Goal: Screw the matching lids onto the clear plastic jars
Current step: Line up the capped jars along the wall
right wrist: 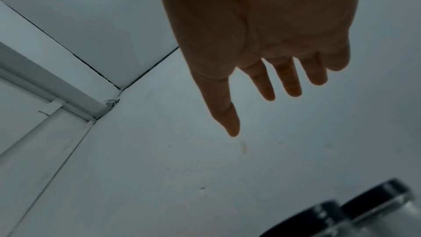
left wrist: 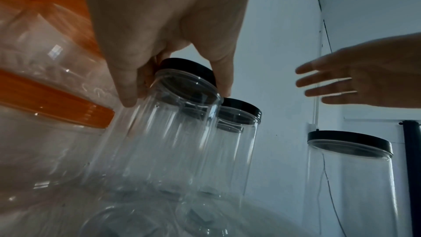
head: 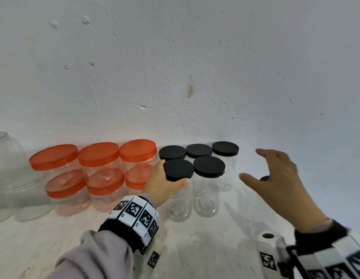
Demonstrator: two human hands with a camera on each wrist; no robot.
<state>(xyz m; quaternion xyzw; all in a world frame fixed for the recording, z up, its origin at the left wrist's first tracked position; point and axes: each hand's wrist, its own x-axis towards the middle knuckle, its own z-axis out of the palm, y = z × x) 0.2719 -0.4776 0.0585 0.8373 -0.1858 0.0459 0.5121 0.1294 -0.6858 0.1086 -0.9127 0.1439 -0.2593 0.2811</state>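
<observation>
The left hand wraps its fingers and thumb round the neck of a tall clear jar, just under its black lid; in the left wrist view the fingertips press on the clear wall right below the lid's rim. The right hand hangs in the air to the right of the row, fingers spread and straight, holding nothing. Whether something dark sits under its palm I cannot tell.

The jar looks empty and thin-walled, so I judge it light, a bit springy under a squeeze, and smooth enough to slip. The stiffest hold is likely where the fingers already are, at the shoulder, or on the lid's edge for twisting.

Just beyond the thumb stands a second black-lidded jar, close beside the held one, with three more black-lidded jars behind them by the wall. On the other side of the fingers, almost against the knuckles, are stacked orange-lidded jars, and further off a large clear jar with no lid. All stand on the pale table. The neighbours crowd the held jar on both sides, so tipping it sideways would likely knock one; lifting straight up seems the cleaner way out.
</observation>
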